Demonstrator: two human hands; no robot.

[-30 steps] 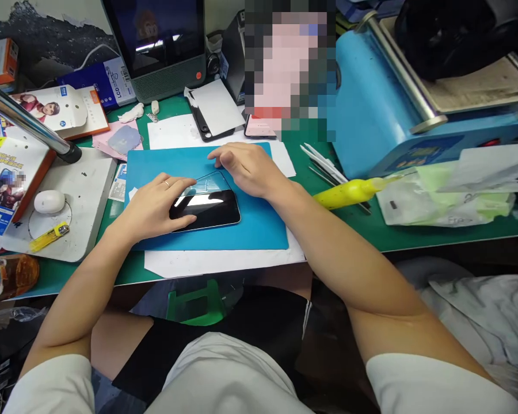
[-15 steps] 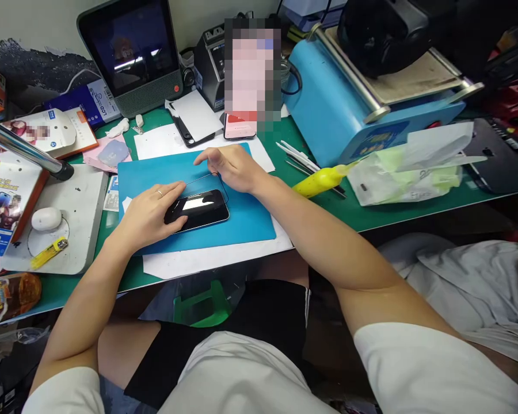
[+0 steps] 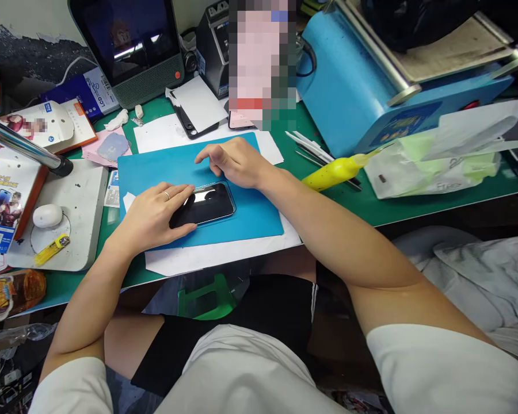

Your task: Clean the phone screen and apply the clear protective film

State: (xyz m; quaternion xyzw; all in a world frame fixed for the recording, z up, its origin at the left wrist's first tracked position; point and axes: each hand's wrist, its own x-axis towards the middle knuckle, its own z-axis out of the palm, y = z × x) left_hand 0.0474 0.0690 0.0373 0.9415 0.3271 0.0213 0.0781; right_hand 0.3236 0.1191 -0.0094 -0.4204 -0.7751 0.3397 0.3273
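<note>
A black smartphone (image 3: 211,203) lies face up, its glossy screen reflecting a white light. A thin clear screen protector with a dark edge (image 3: 232,197) now lies over it, its rim showing at the right end. My left hand (image 3: 151,215), with a ring on one finger, spans the phone's left end, thumb on the near edge and fingers along the far edge. Just beyond the phone, my right hand (image 3: 235,163) is off it, index finger stretched out and other fingers partly curled, with nothing visible in it. Under the phone is a blue mat (image 3: 254,215).
White paper (image 3: 190,260) shows under the mat. A blue machine with metal rollers (image 3: 341,92), a yellow bottle (image 3: 334,172), thin tools (image 3: 311,148) and a tissue pack (image 3: 431,172) stand to the right. At left are a grey plate (image 3: 86,213), boxes and a tilted display (image 3: 129,46).
My right hand has let go of the screen protector, which has come down from its raised tilt onto the phone. My left hand's fingers reach further along the phone. The view has shifted slightly.
</note>
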